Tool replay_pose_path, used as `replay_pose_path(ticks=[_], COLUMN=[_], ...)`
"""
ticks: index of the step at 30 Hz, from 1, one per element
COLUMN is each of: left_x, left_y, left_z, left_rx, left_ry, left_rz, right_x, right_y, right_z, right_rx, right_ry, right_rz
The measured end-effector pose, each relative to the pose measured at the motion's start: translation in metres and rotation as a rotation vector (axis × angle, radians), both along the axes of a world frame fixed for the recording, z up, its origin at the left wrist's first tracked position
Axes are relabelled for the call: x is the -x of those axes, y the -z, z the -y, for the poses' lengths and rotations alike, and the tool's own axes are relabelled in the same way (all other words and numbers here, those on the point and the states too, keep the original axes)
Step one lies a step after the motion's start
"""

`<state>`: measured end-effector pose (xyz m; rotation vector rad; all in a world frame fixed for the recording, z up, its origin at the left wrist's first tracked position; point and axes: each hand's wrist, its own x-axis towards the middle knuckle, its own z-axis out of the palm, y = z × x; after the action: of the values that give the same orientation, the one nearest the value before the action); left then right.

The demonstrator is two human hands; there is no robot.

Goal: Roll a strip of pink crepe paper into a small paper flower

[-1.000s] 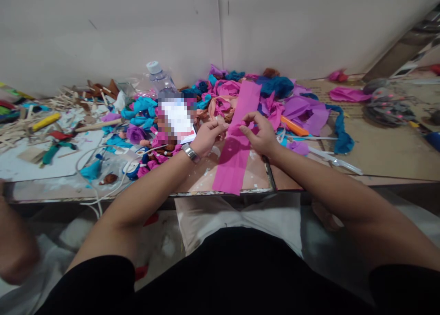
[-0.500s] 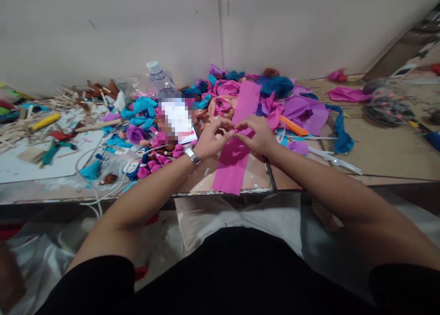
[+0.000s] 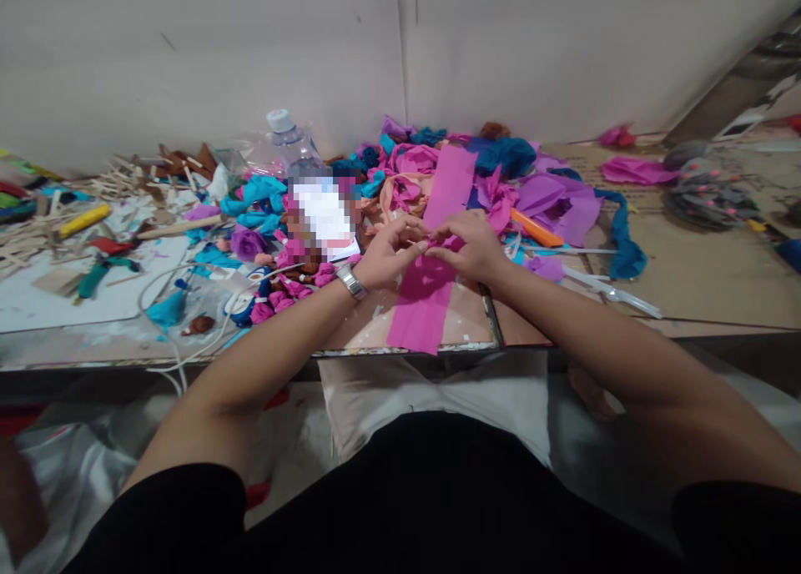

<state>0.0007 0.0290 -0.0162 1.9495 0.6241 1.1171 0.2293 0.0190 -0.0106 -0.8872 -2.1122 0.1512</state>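
Observation:
A long strip of pink crepe paper [image 3: 422, 307] lies on the table in front of me, running from the near edge toward the back. Over its middle, both hands meet at a small gathered piece of pink crepe paper [image 3: 445, 242]. My left hand [image 3: 395, 250], with a metal watch at the wrist, is closed, thumb and fingertips pinched at the left end of that piece. The fingers of my right hand [image 3: 471, 244] are curled in a pinch on it from the right. Where the fingertips touch, the paper is mostly hidden.
Crumpled coloured paper is heaped behind my hands. A bottle [image 3: 294, 144] and a blurred-out phone-like object [image 3: 325, 215] stand left of them. An orange cutter [image 3: 536, 228] and scissors [image 3: 617, 294] lie to the right. Pliers [image 3: 103, 275], a white cable [image 3: 188, 353] and wooden sticks are farther left.
Both hands stay over the strip. The right fingers have shifted slightly, and more of the gathered pink paper shows between the hands. The strip lies as before.

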Motion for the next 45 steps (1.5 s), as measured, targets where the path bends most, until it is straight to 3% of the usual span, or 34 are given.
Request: replay_pose_path(ticks=[4, 13, 36, 45], left_x=[-0.0001, 0.0010, 0.0000, 0.0015], left_y=[-0.0030, -0.0055, -0.0030, -0.0024], left_z=[0.0039, 0.0021, -0.0015, -0.0025], left_rx=[-0.023, -0.010, 0.107, 0.014], left_ry=[0.019, -0.100, -0.063, -0.067], left_rz=[0.001, -0.006, 0.072, 0.021], right_x=[0.0004, 0.0017, 0.0012, 0.0011], right_y=[0.0014, -0.0003, -0.0013, -0.0006], right_z=[-0.0009, 0.0018, 0.0019, 0.0022], right_rx=[0.015, 0.031, -0.029, -0.029], right_ry=[0.005, 0.010, -0.003, 0.007], right_rz=[-0.025, -0.101, -0.128, -0.113])
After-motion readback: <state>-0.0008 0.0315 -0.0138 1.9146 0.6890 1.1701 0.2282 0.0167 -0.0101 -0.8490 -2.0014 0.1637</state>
